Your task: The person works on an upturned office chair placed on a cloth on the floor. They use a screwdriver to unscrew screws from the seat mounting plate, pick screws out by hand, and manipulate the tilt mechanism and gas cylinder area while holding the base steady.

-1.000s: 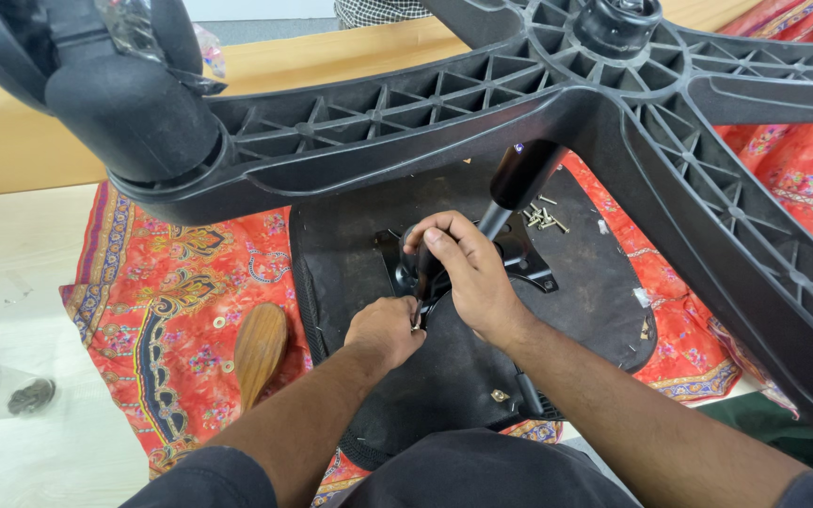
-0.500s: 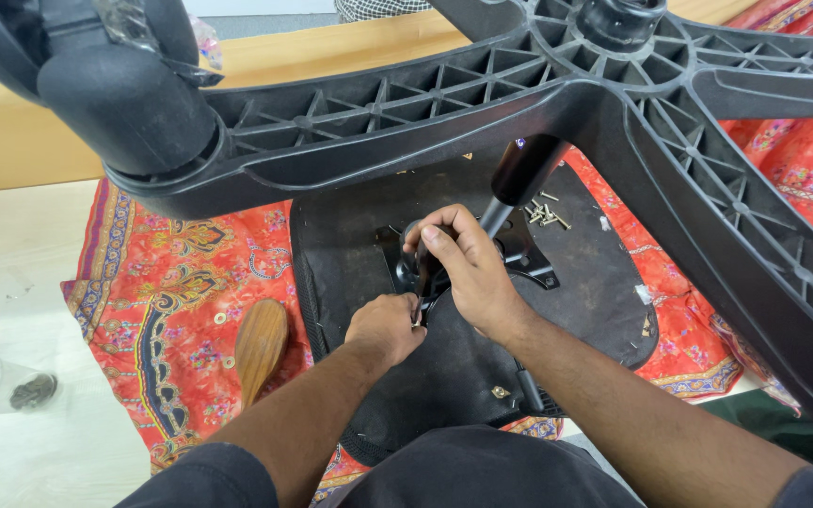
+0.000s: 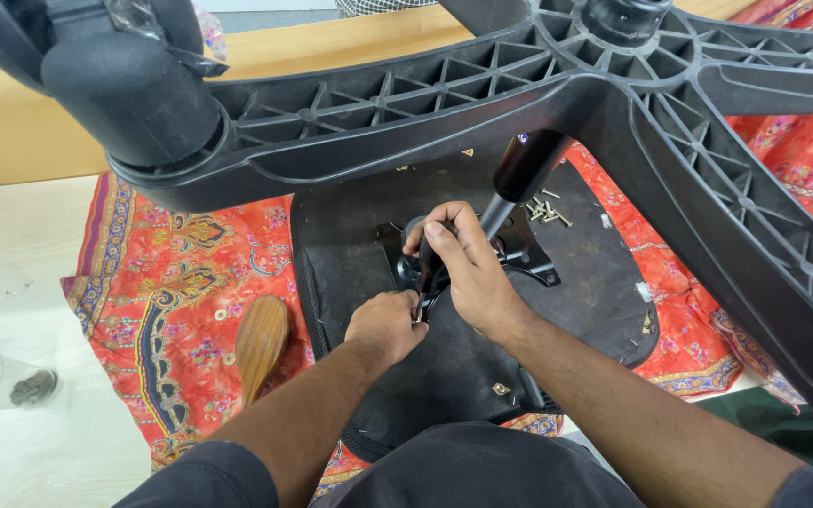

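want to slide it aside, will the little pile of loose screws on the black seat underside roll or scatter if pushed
Likely scatter: the small pale metal screws lie loose, pointing different ways. Probably roll in arcs, given heads wider than shanks. The black fabric seat underside looks matte, so perhaps not far.

**Chair mechanism plate, underside up**

A black metal mechanism plate [image 3: 519, 259] is seen bolted flat onto the upturned black seat bottom [image 3: 576, 310], near its middle. The black gas cylinder [image 3: 519, 174] is tilted up out of the plate. Loose screws [image 3: 546, 209] are scattered just beside the cylinder.

Both forearms reach forward, left hand [image 3: 386, 325] fisted, right hand [image 3: 468, 273] fingers curled.
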